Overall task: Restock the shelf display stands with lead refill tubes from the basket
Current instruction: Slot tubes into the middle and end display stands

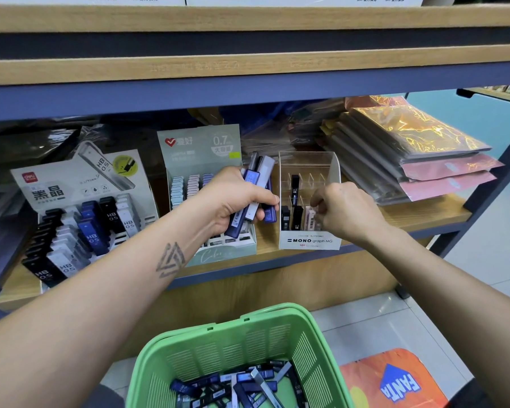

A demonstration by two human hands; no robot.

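Note:
My left hand [233,198] grips a bundle of blue, grey and white lead refill tubes [255,184] in front of the green 0.7 display stand [200,151]. My right hand [343,212] reaches into the clear MONO graph MG stand [308,241], fingers curled at a pale pink tube [310,219] in its front row. Black tubes [295,187] stand in that stand too. A green basket [277,328] at the bottom holds several loose tubes [242,384].
A Deli HB 0.5 stand [80,225] full of black, white and blue tubes sits at the left of the wooden shelf [424,213]. Stacked foil-wrapped packs [409,148] lie at the right. An orange Fanta mat [395,381] lies on the tiled floor.

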